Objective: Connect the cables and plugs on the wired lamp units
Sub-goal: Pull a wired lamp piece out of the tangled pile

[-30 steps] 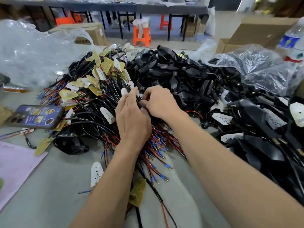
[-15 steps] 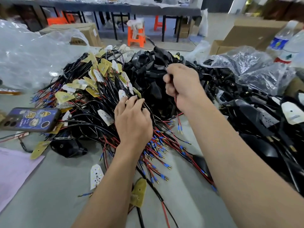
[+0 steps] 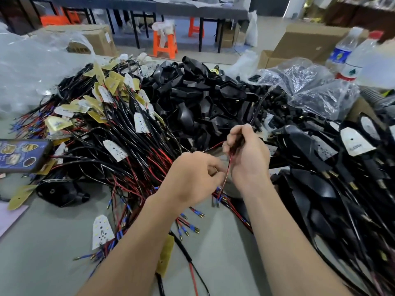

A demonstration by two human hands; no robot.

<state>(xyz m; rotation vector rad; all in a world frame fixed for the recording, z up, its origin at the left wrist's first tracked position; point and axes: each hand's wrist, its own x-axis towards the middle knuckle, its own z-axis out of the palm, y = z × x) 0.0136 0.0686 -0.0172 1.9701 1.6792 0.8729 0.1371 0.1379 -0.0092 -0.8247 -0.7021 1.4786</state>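
Gripping a red wire (image 3: 222, 188) in right hand (image 3: 248, 159), pinching it lower with left hand (image 3: 192, 176), above the pile (image 3: 128, 146).

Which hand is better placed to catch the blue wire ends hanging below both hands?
Left, probably: the left hand pinches the red wire just above those ends; the right hand grips the black cable higher.

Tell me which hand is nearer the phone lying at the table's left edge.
Left. The left hand is right of the phone, across the wire pile; the right hand is farther right, beyond it.
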